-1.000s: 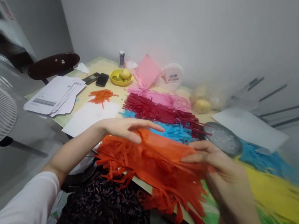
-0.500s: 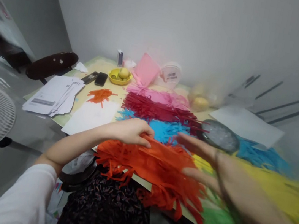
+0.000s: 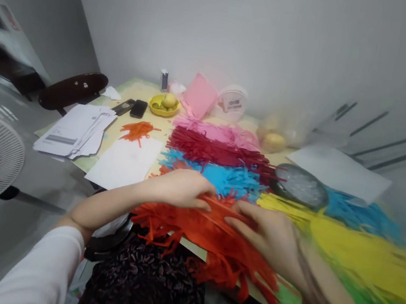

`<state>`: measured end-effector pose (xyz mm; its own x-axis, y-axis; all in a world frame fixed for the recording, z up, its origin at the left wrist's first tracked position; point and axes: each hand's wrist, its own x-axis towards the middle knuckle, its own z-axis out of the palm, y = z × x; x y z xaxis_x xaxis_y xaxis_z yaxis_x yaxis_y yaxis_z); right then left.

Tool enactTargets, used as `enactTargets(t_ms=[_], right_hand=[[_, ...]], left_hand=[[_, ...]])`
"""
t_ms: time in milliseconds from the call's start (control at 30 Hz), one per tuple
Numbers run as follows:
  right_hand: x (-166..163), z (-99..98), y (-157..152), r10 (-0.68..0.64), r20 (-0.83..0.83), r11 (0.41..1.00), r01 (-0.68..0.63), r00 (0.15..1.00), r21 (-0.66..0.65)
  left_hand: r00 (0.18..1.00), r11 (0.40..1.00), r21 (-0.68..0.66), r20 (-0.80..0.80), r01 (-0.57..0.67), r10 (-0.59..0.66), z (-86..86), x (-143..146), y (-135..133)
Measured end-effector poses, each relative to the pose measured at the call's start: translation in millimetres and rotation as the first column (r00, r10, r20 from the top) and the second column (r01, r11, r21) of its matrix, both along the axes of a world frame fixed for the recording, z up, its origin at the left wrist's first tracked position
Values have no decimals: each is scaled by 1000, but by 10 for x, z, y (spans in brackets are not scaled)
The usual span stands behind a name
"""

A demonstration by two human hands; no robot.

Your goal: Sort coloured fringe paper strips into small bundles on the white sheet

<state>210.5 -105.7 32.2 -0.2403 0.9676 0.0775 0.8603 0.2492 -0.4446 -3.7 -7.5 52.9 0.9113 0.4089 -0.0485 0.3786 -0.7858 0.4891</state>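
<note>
We've got the orange fringed paper (image 3: 189,228) at the counter's (image 3: 139,87) near edge, strips overhanging, prob. mid edge-align. L hand (image 3: 184,188) pinches its upper edge; R hand (image 3: 271,229) at same edge, can't tell if gripping. Next move prob. calls for matched pinches, edge taut, w/o snagging strips.

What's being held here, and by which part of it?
The orange fringed paper, pinched at its far edge by the left hand and the right hand.

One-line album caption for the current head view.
Left hand and right hand pinch fringed orange material, with blue fringe just beyond.
</note>
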Motion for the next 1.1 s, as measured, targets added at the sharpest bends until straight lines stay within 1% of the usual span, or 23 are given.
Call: enactTargets(t_ms=[33,67,100,133,167,200,233,300,367,433,500,567,633,700,767,867,1000,1033,1067,1100], right_hand=[[8,20,-12,-1,-34,1000,0,999,-24],[24,30,-24,-11,-78,999,8,997,-42],[44,28,-38,-28,-132,998,21,991,-54],[64,14,-51,-54,-199,997,42,979,-67],[81,-11,-64,-89,-274,994,69,958,-84],[93,-45,-77,-129,-351,990,100,928,-100],[98,-84,-87,-172,-423,984,137,890,-111],[93,-171,-106,-243,-538,970,217,807,-113],[77,-252,-123,-275,-622,956,275,733,-99],[61,-319,-141,-293,-693,946,304,658,-111],[46,-367,-160,-305,-753,938,321,583,-131],[27,-397,-175,-307,-800,931,336,515,-141],[-1,-411,-181,-290,-839,932,334,461,-139],[-36,-409,-177,-254,-870,939,324,422,-117],[-73,-396,-165,-193,-888,951,304,418,-64],[-107,-372,-143,-104,-883,963,270,458,27],[-83,-369,-134,-70,-846,967,246,528,73],[-73,-369,-136,-63,-834,969,233,548,79],[-65,-368,-139,-57,-822,972,220,567,84],[-64,-363,-143,-57,-807,973,212,588,86]], left_hand=[[1000,989,-147,0,19,-19,-44,28,28],[999,951,-308,21,30,-25,-90,40,60],[998,888,-459,57,35,-10,-133,37,92],[995,811,-583,94,33,26,-169,23,116],[990,739,-673,118,22,78,-195,2,131],[983,683,-730,129,2,134,-213,-21,134],[974,653,-757,132,-21,184,-222,-42,127],[948,647,-759,150,-71,281,-225,-70,91],[904,640,-761,191,-110,383,-225,-79,43],[855,608,-786,235,-113,463,-233,-82,-1],[811,579,-811,285,-80,511,-247,-91,-32],[776,569,-822,341,-28,531,-263,-109,-51],[752,548,-836,382,32,538,-287,-127,-60],[735,510,-854,409,100,541,-322,-138,-64],[708,488,-860,438,150,554,-360,-141,-68],[669,485,-858,462,170,582,-396,-141,-73],[654,474,-863,462,175,599,-385,-151,-83],[663,486,-857,464,170,588,-378,-153,-90],[675,513,-845,467,150,572,-371,-154,-99],[684,558,-823,471,112,558,-366,-154,-113]])
